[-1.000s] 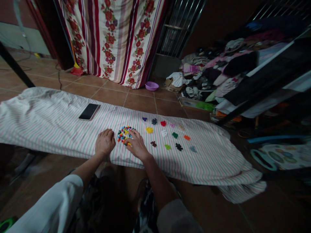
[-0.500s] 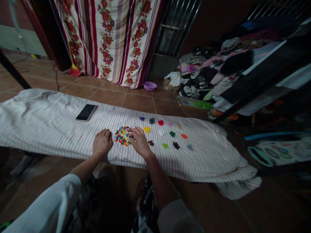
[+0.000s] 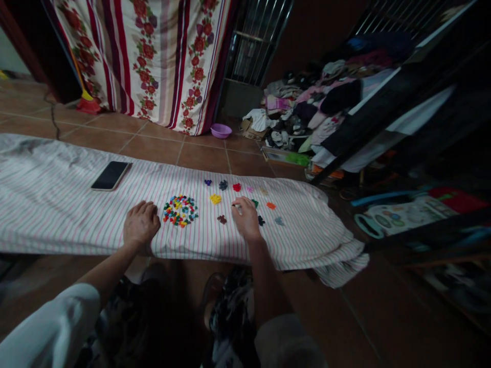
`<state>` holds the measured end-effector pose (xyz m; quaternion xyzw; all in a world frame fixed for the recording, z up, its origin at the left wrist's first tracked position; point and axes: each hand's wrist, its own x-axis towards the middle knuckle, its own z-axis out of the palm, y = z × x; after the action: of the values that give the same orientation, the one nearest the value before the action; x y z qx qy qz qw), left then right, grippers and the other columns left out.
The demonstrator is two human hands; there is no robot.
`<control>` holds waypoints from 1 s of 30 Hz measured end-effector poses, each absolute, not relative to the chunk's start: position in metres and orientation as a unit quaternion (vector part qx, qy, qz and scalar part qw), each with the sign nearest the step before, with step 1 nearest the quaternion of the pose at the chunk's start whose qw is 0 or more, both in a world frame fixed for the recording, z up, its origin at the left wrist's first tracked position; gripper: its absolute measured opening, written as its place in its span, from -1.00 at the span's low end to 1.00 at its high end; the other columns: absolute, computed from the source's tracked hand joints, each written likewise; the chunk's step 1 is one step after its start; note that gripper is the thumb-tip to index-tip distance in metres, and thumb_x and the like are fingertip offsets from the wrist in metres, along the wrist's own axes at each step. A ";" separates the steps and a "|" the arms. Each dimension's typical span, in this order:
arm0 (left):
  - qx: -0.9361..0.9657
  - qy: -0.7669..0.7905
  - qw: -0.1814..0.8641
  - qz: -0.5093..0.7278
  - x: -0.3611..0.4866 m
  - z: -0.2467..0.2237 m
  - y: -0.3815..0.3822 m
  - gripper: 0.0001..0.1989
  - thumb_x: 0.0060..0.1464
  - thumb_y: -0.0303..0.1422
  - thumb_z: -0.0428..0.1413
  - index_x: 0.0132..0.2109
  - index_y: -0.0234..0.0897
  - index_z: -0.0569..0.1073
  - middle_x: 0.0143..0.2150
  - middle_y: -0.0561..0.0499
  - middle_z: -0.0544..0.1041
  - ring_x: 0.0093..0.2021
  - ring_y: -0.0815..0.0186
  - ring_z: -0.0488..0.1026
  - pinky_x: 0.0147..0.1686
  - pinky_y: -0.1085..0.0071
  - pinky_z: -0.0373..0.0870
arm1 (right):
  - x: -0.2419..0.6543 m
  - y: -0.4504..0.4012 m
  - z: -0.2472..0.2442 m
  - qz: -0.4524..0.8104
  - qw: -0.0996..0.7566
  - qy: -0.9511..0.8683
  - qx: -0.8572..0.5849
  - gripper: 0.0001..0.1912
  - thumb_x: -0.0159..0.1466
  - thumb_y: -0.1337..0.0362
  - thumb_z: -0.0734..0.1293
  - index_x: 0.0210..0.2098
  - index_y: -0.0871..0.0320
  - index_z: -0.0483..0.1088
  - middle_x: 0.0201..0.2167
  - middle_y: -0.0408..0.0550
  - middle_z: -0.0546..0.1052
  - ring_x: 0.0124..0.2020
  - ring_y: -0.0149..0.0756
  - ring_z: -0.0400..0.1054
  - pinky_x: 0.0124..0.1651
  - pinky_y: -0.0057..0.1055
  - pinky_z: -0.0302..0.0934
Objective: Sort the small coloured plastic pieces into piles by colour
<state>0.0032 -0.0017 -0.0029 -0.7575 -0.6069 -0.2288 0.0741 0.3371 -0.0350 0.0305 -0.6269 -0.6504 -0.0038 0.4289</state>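
My left hand [image 3: 141,223] rests on the striped cloth [image 3: 184,176], fingers loosely bent and slightly apart, holding nothing. To its right lies a round spread of mixed coloured small beads [image 3: 174,209]. My right hand [image 3: 247,220] hovers among small one-colour piles, thumb and forefinger pinched on a tiny dark bead. The hand covers the white and light-green piles and partly hides the dark green pile [image 3: 255,203] and the black pile [image 3: 261,221]. Close by are a yellow pile [image 3: 215,199], a brown pile [image 3: 222,219], a red pile [image 3: 237,187] and an orange pile [image 3: 271,205].
A phone [image 3: 111,175] lies on the cloth at the left. Beyond, on the tiled floor, stand a purple basin [image 3: 221,131] and a red broom [image 3: 89,104] by a flowered curtain [image 3: 164,61]. Heaped clothes [image 3: 307,102] fill the back right.
My right hand has moved right from the mixed beads to the sorted piles, with a dark bead in its pinch. My left hand stays beside the mixed beads. The view has swung right.
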 end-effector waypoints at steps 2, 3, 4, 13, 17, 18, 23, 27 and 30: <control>-0.756 -0.611 0.069 -0.224 0.004 -0.002 -0.002 -0.69 0.09 -0.38 -0.07 -0.09 -0.32 0.47 0.07 -0.17 0.52 0.18 0.01 0.34 0.12 0.10 0.25 | 0.362 -0.042 0.029 -0.016 0.441 -0.599 -0.668 -0.85 0.14 0.29 0.24 -0.35 0.13 0.45 -0.26 0.02 0.56 -0.10 -0.14 0.39 0.08 -0.14 0.20; -0.756 -0.613 0.067 -0.222 0.004 -0.001 -0.002 -0.69 0.09 -0.38 -0.07 -0.08 -0.33 0.47 0.07 -0.17 0.52 0.17 0.01 0.34 0.11 0.10 0.26 | 0.374 -0.046 0.027 -0.017 0.444 -0.568 -0.692 -0.83 0.14 0.27 0.24 -0.34 0.14 0.45 -0.27 0.03 0.56 -0.15 -0.14 0.40 0.04 -0.16 0.22; -0.755 -0.614 0.065 -0.220 0.005 0.000 -0.002 -0.68 0.09 -0.38 -0.07 -0.08 -0.33 0.47 0.07 -0.18 0.52 0.17 0.01 0.34 0.10 0.10 0.27 | 0.385 -0.050 0.025 -0.015 0.448 -0.537 -0.715 -0.80 0.13 0.25 0.24 -0.33 0.15 0.46 -0.28 0.03 0.57 -0.19 -0.15 0.41 0.00 -0.18 0.24; -0.755 -0.618 0.053 -0.213 0.005 0.004 -0.004 -0.67 0.09 -0.38 -0.07 -0.07 -0.35 0.47 0.08 -0.20 0.51 0.17 0.01 0.35 0.11 0.10 0.27 | 0.433 -0.078 -0.001 0.008 0.439 -0.393 -0.808 -0.68 0.06 0.23 0.19 -0.31 0.15 0.51 -0.33 0.01 0.59 -0.26 -0.19 0.44 -0.07 -0.28 0.26; -0.757 -0.616 0.052 -0.213 0.005 0.003 -0.004 -0.67 0.09 -0.38 -0.06 -0.06 -0.35 0.47 0.09 -0.20 0.50 0.17 0.02 0.35 0.12 0.11 0.26 | 0.439 -0.079 -0.008 0.027 0.420 -0.404 -0.812 -0.66 0.06 0.24 0.17 -0.31 0.15 0.53 -0.28 0.01 0.60 -0.22 -0.19 0.44 -0.03 -0.29 0.26; -0.757 -0.616 0.053 -0.212 0.004 0.002 -0.003 -0.68 0.09 -0.38 -0.06 -0.06 -0.35 0.47 0.09 -0.20 0.50 0.17 0.02 0.35 0.12 0.11 0.26 | 0.439 -0.078 -0.010 0.030 0.418 -0.409 -0.810 -0.66 0.07 0.24 0.17 -0.30 0.15 0.53 -0.27 0.02 0.60 -0.21 -0.19 0.45 -0.02 -0.29 0.26; -0.757 -0.616 0.065 -0.207 0.004 0.001 -0.004 -0.69 0.11 -0.38 -0.08 -0.07 -0.32 0.47 0.08 -0.19 0.50 0.17 0.02 0.35 0.10 0.12 0.27 | 0.435 -0.075 -0.011 0.045 0.392 -0.436 -0.809 -0.65 0.09 0.28 0.16 -0.27 0.13 0.54 -0.27 -0.02 0.61 -0.19 -0.20 0.45 0.00 -0.28 0.26; -0.756 -0.617 0.062 -0.208 0.005 0.002 -0.005 -0.68 0.11 -0.37 -0.08 -0.07 -0.33 0.46 0.09 -0.19 0.50 0.17 0.03 0.34 0.10 0.12 0.27 | 0.433 -0.075 -0.008 0.049 0.375 -0.438 -0.816 -0.63 0.09 0.33 0.14 -0.26 0.15 0.55 -0.23 0.00 0.61 -0.16 -0.21 0.46 0.03 -0.27 0.26; -0.753 -0.622 0.052 -0.207 0.005 0.003 -0.004 -0.68 0.11 -0.37 -0.08 -0.06 -0.33 0.47 0.09 -0.19 0.50 0.18 0.02 0.34 0.11 0.11 0.26 | 0.433 -0.076 -0.008 0.055 0.376 -0.440 -0.814 -0.61 0.08 0.35 0.14 -0.24 0.13 0.54 -0.22 -0.02 0.61 -0.14 -0.21 0.46 0.06 -0.26 0.25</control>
<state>0.0053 -0.0043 0.0031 -0.7530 -0.6224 -0.2072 0.0519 0.4335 -0.0756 -0.0080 -0.8137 -0.4401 0.0548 0.3758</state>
